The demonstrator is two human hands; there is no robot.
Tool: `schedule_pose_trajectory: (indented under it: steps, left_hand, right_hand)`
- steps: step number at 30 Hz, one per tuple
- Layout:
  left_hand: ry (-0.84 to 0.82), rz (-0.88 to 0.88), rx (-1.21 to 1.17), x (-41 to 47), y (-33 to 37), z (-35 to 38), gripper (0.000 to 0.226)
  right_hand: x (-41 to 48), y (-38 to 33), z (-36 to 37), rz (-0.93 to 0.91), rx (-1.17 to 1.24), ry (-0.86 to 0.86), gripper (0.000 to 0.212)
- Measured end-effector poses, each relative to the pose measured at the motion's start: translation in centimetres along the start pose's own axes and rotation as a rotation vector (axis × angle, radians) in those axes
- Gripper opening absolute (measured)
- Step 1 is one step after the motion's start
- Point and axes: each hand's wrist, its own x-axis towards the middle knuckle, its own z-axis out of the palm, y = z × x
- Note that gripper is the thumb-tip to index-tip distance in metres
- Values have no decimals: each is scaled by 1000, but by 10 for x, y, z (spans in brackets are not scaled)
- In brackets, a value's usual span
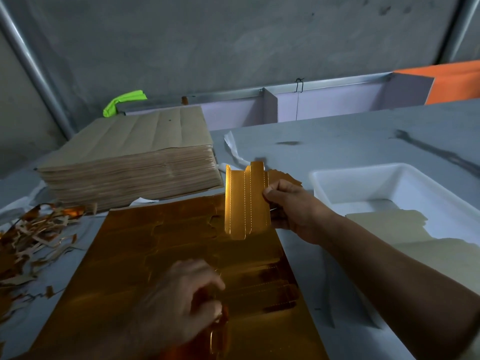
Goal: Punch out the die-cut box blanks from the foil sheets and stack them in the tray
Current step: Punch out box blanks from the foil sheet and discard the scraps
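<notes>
Pinching one punched blank (246,201) upright over the sheet (145,255), the right hand (293,206) has not yet reached the tray (363,183), which holds only a low pile (428,245). A thick stack (130,165) awaits. The left hand (181,294) is blurred, its fingers curled on the sheet; I cannot tell its grip.

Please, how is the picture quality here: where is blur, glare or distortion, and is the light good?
Head view: the light is dim. Head view: the left hand is smeared by motion blur, so its grip is unclear. Head view: the blank in the right hand glares bright gold, while the sheet reflects darkly. Head view: the wide lens slightly curves the pipe at the left.
</notes>
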Motion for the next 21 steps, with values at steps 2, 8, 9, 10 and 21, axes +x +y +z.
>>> schedule_pose_trajectory:
  steps: [2,8,9,10,21]
  left_hand:
    - [143,-164,-148,20,1,-3,9]
    - [322,-398,-490,88,8,-8,12]
    - [320,-423,-532,96,5,-7,11]
    - [311,-450,-563,103,4,-5,11]
    - [426,-778,-900,198,-18,10,5]
  right_hand:
    - [-1,0,-1,7,-7,5,15]
    - [-1,0,-2,41,-37,32,15]
    - [0,1,-2,44,-40,44,14]
    - [1,1,-4,48,-42,61,14]
    - [2,3,-5,189,-404,57,14]
